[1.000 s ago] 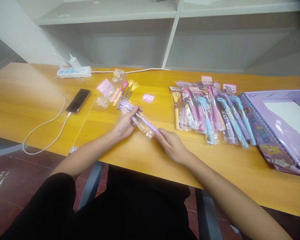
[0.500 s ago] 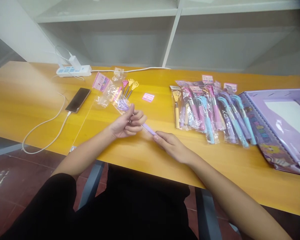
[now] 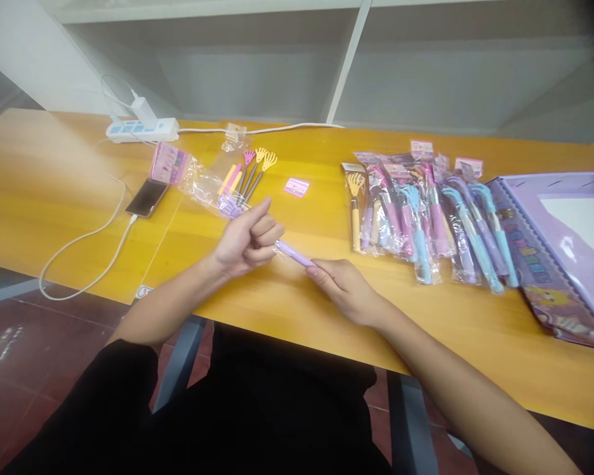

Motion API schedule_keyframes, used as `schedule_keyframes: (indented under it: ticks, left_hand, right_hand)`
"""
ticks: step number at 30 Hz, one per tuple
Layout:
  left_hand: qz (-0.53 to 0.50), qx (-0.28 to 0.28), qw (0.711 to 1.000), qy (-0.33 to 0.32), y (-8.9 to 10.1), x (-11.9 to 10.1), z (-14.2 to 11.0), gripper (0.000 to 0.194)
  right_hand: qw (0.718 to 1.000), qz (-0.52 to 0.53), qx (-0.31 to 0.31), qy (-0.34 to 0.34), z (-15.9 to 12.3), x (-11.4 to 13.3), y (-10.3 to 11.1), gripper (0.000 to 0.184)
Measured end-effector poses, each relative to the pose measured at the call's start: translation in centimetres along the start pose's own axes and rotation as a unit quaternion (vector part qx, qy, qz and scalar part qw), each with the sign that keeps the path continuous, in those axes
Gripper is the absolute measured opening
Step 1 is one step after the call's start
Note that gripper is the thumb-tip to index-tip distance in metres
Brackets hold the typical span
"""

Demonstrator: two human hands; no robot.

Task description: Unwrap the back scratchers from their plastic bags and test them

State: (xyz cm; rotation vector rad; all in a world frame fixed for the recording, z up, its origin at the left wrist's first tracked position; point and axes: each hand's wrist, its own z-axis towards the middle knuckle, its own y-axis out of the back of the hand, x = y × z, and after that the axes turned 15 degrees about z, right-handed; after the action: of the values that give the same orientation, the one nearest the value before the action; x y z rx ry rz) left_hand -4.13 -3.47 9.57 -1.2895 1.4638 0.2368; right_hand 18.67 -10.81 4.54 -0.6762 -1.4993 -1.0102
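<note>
A purple back scratcher [image 3: 295, 254] is held across my front in both hands. My left hand [image 3: 250, 241] is curled round its middle, thumb up, hiding much of the shaft. The purple claw head [image 3: 229, 207] shows beyond that hand, inside a clear plastic bag [image 3: 202, 185]. This bag stretches up to a pink card [image 3: 168, 163], which overlaps the phone's top end. With thumb and fingers, my right hand [image 3: 344, 290] pinches the handle's end. Just past the claw head lie several loose back scratchers [image 3: 257, 173] with yellow or pink heads, and their handles.
Several bagged back scratchers [image 3: 420, 218] lie right of centre, beside a purple display box [image 3: 529, 264]. A small pink card [image 3: 296, 187] lies mid-table. On the left are a phone [image 3: 147, 198] with its charging cable and a white power strip [image 3: 142, 129]. Shelving [image 3: 257, 72] stands behind.
The bag's pink card has swung left and now overlaps the phone, with the bag stretched out longer. My left fingers have closed more tightly round the scratcher. The view has shifted slightly.
</note>
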Motion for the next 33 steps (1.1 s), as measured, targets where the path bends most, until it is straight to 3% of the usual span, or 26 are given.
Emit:
schedule_keyframes:
  ticks: [4,8,12,14,18,22,25,33]
  left_hand:
    - [0.001,0.002,1.0,-0.005,0.2,-0.4,0.1,0.075]
    - [0.017,0.007,1.0,-0.021,0.5,0.7,0.8,0.075]
    - [0.077,0.012,0.99,-0.116,0.3,2.6,1.0,0.08]
    - [0.12,0.032,0.979,-0.162,0.0,3.5,0.9,0.082]
    - [0.2,0.075,0.959,-0.188,-0.8,4.6,0.3,0.081]
    - [0.214,0.089,0.947,-0.221,-1.5,5.2,-0.9,0.077]
    - [0.26,0.078,0.928,-0.255,-1.6,5.5,-2.0,0.076]
    - [0.389,0.104,0.855,-0.328,-1.6,5.3,-2.3,0.077]
  right_hand:
    - [1.0,-0.002,0.003,0.013,-0.1,-0.4,0.0,0.049]
    - [0.999,-0.034,-0.021,0.004,0.1,-1.5,0.3,0.044]
    - [0.991,-0.092,-0.085,0.054,0.5,-2.2,-0.2,0.023]
    - [0.985,-0.119,-0.103,0.069,0.7,-2.3,-0.6,0.025]
    - [0.982,-0.161,-0.097,0.033,0.9,-3.0,-0.9,0.036]
    - [0.972,-0.198,-0.127,0.02,1.1,-3.5,-0.7,0.02]
    - [0.958,-0.239,-0.151,0.04,1.2,-3.1,-0.7,0.01]
    - [0.957,-0.248,-0.135,0.072,1.0,-2.8,-0.1,0.02]
